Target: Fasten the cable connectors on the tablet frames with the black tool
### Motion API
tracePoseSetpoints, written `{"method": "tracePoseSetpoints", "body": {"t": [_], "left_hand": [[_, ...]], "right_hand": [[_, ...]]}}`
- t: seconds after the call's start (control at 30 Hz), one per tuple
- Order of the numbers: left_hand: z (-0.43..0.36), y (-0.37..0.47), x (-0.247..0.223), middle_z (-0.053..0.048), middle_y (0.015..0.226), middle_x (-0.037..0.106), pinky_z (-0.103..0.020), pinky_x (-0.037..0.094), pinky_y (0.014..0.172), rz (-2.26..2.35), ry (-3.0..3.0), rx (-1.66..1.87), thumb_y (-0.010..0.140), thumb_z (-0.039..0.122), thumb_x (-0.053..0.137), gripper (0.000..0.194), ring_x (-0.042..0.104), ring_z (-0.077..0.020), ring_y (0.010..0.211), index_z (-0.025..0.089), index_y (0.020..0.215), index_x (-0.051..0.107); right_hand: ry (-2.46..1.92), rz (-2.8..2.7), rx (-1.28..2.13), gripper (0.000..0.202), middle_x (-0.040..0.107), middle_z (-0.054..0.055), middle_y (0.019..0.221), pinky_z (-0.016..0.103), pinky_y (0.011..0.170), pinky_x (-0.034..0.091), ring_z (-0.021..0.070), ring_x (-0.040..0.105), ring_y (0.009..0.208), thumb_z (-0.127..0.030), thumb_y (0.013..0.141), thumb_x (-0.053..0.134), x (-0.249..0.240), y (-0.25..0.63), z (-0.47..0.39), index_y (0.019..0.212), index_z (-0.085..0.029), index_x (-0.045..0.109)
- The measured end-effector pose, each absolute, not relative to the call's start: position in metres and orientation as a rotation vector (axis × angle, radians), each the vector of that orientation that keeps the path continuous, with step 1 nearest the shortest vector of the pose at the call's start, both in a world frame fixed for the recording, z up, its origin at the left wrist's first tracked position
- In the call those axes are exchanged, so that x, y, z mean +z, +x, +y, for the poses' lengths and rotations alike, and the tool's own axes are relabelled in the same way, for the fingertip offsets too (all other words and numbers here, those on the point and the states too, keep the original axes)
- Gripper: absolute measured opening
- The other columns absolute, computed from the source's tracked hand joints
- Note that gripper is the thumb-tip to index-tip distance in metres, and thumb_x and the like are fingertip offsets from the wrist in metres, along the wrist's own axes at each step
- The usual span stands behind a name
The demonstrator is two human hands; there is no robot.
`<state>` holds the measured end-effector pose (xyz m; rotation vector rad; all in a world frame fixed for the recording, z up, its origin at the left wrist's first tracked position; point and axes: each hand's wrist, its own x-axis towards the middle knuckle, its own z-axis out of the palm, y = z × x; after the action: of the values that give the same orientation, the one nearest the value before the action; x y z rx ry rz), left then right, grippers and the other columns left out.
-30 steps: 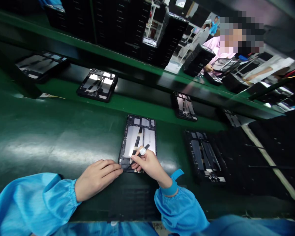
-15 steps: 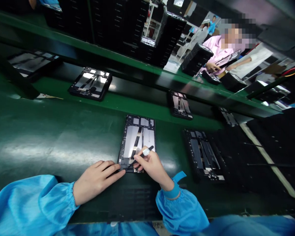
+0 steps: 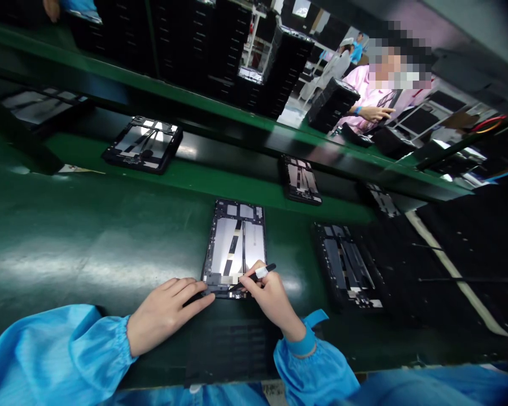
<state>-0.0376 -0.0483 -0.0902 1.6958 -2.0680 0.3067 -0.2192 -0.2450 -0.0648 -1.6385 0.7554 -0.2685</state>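
Note:
An opened tablet housing (image 3: 258, 234) lies on the green bench, its inner side up, showing a silvery panel, black ribbon cables and a small board along the near edge. My right hand (image 3: 273, 296) is closed in a pinch around dark tweezers (image 3: 271, 267) with a white wrap. Their tip points down and left at the near edge of the housing; whether it touches is too small to tell. At the near left corner, my left hand (image 3: 165, 310) rests with fingers stretched out, fingertips on the housing.
Another open housing (image 3: 349, 268) lies to the right. Beyond, a tablet (image 3: 146, 144) and a second tablet (image 3: 301, 179) lie on the strip under a green shelf (image 3: 211, 98). Tall dark stacks (image 3: 190, 45) stand on that shelf. Across it, a person in pink (image 3: 355, 84) handles something.
My right hand and the tweezers have moved right along the housing's near edge, with the tool lying flatter. My left hand stays about where it was. The view has shifted slightly.

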Motion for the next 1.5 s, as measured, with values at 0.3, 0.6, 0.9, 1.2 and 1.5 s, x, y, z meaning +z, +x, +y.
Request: {"method": "tracePoseSetpoints", "body": {"t": [0.3,0.6,0.9,1.2,1.5], "left_hand": [[-0.050,-0.039,-0.098,-0.010,0.126,0.067,-0.035,0.050,0.090,-2.085,1.709,0.309,0.105,0.008,0.041,0.037,0.062,-0.0231,0.109,0.020,0.134,0.061],[-0.052,-0.042,-0.095,-0.010,0.121,0.068,-0.035,0.051,0.088,-2.096,1.729,0.331,0.104,0.006,0.039,0.041,0.062,-0.0232,0.104,0.020,0.136,0.060],[-0.054,-0.047,-0.091,-0.011,0.117,0.066,-0.035,0.053,0.084,-2.094,1.774,0.337,0.104,0.007,0.037,0.039,0.061,-0.0238,0.100,0.020,0.130,0.064],[-0.050,-0.049,-0.092,-0.012,0.132,0.064,-0.035,0.056,0.090,-2.129,1.815,0.241,0.099,0.003,0.038,0.049,0.063,-0.0246,0.110,0.020,0.142,0.056],[-0.068,-0.055,-0.090,-0.007,0.116,0.072,-0.035,0.051,0.091,-2.062,1.699,0.349,0.110,0.027,0.048,0.022,0.065,-0.0211,0.103,0.016,0.115,0.067]], "right_hand": [[-1.543,0.740,-0.278,0.023,0.069,-0.001,0.068,0.028,0.060,0.056,0.0229,0.077,0.070,-0.041,0.086,0.072,-0.068,-0.219,-0.245,0.081,-0.022,0.059],[-1.576,0.743,-0.272,0.023,0.073,0.001,0.071,0.028,0.060,0.055,0.0236,0.077,0.071,-0.042,0.089,0.072,-0.069,-0.220,-0.245,0.082,-0.022,0.062],[-1.606,0.741,-0.268,0.020,0.074,0.001,0.071,0.027,0.059,0.051,0.0237,0.077,0.072,-0.038,0.091,0.070,-0.068,-0.220,-0.244,0.083,-0.021,0.063],[-1.681,0.763,-0.346,0.025,0.068,0.001,0.069,0.027,0.051,0.045,0.0188,0.065,0.058,-0.043,0.090,0.069,-0.068,-0.222,-0.244,0.078,-0.022,0.062],[-1.425,0.781,-0.695,0.039,0.073,0.004,0.078,0.050,0.104,0.051,0.0255,0.071,0.080,-0.061,0.089,0.071,-0.091,-0.223,-0.249,0.079,-0.025,0.059]]}}
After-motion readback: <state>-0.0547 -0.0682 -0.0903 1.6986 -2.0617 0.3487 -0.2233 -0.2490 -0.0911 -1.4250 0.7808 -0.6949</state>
